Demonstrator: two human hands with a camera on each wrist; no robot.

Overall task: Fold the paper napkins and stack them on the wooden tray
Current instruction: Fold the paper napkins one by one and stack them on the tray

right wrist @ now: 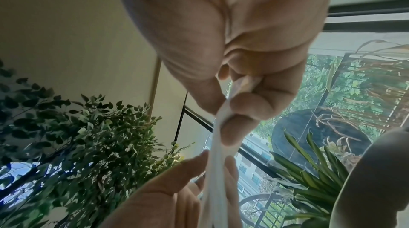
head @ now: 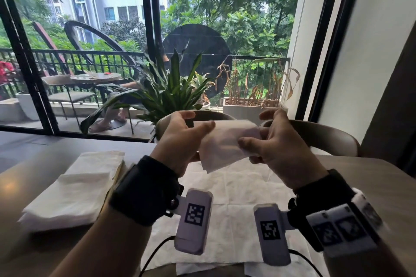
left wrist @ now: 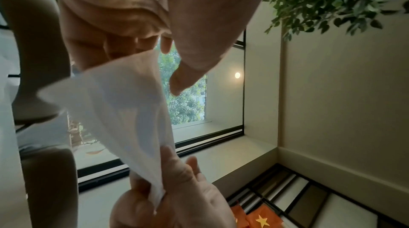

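Observation:
Above the table I hold a white paper napkin (head: 222, 144), partly folded, between both hands. My left hand (head: 198, 127) pinches its left end between thumb and fingers, and my right hand (head: 254, 132) pinches the right end. In the left wrist view the napkin (left wrist: 121, 109) hangs from my left hand (left wrist: 141, 51) down to the right hand (left wrist: 161, 186). The right wrist view shows my right hand (right wrist: 230, 98) gripping the napkin's bunched edge (right wrist: 217, 161). A stack of folded napkins (head: 74, 189) lies at the left, with a thin tan tray edge (head: 119, 172) showing beside it.
Unfolded white napkins (head: 236, 207) are spread on the brown table (head: 33, 171) under my wrists. Two rounded chair backs (head: 326, 137) stand at the table's far side, with a potted plant (head: 166, 92) and a glass wall behind them.

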